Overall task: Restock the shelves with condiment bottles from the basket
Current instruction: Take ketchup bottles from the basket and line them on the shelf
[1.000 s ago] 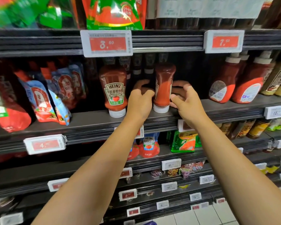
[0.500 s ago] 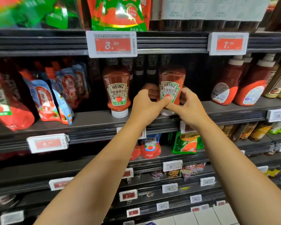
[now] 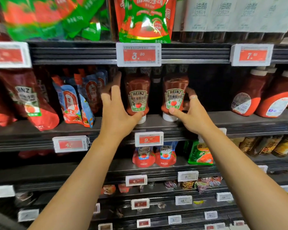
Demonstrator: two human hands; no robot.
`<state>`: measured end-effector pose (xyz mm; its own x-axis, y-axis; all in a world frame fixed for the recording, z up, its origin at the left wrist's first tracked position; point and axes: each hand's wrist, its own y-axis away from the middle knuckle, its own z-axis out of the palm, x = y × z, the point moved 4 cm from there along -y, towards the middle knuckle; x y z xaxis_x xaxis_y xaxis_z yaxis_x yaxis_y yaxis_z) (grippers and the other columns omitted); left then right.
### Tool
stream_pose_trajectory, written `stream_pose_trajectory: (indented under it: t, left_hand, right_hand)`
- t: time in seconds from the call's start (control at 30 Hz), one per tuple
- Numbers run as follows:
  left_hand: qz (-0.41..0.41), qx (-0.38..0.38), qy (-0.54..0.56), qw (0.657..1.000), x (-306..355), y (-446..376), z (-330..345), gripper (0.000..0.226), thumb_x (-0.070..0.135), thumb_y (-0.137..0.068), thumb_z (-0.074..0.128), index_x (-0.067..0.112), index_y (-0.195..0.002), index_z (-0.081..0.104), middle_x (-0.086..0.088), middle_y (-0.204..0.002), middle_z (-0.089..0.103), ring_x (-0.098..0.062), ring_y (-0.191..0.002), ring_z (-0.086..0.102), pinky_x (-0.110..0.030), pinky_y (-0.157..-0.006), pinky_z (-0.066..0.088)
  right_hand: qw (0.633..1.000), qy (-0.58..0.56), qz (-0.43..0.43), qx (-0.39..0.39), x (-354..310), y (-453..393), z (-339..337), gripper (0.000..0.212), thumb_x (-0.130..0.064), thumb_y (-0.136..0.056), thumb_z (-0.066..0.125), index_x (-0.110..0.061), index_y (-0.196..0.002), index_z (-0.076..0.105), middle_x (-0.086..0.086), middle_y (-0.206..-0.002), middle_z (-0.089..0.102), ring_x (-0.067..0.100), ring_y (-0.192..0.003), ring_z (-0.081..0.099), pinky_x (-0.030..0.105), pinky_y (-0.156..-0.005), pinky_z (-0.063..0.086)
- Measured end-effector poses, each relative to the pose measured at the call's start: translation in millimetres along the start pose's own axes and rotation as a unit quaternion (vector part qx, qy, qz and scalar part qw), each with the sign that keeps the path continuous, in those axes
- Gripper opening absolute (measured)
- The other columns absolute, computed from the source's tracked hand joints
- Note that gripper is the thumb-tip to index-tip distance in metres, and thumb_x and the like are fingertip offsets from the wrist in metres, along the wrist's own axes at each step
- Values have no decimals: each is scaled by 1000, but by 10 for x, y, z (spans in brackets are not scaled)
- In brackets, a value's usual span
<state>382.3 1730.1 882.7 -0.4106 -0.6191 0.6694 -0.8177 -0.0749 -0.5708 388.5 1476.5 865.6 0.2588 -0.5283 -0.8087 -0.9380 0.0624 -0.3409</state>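
Both hands grasp ketchup bottles standing on the shelf [image 3: 239,121]: left hand [image 3: 116,112] on the left bottle [image 3: 137,95], right hand [image 3: 189,113] on the right bottle [image 3: 174,95]. Facing looks nearly finished; basket unseen.

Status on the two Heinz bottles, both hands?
Left hand on left Heinz bottle, thumb at its base. Right hand pinching right Heinz bottle. Both upside down on caps, labels forward. Nothing blocking.

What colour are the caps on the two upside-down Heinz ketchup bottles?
White. The right ketchup bottle's cap shows best in the head view; the left cap is partly hidden.
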Motion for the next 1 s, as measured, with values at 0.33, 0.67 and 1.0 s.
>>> stream_pose_trajectory:
  t: [0.33,0.67,1.0]
  left_hand:
    - [35,-58,-49,997,10,-202,172,103,28,-68,94,19,-151,33,-8,-119,65,-20,-106,64,-21,-83,45]
    - [35,-120,-79,989,261,-613,724,114,30,-79,82,41,-157,-1,-3,-116,61,-23,-95,64,-26,-79,41]
    - [67,-118,-43,990,265,-1269,1667,118,25,-78,85,23,-161,1,-6,-149,50,-24,-133,52,-41,-112,42]
  right_hand:
    - [999,29,-6,-16,-161,-24,256,73,-31,-91,75,-27,-149,31,-1,-130,65,16,-115,64,37,-98,53]
    - [984,176,26,-1,144,-497,-107,75,-20,-91,72,-15,-153,30,15,-140,59,36,-123,58,34,-96,48]
    - [991,131,18,9,577,-1332,-333,68,-33,-92,73,-14,-146,36,6,-138,61,27,-126,59,31,-99,44]
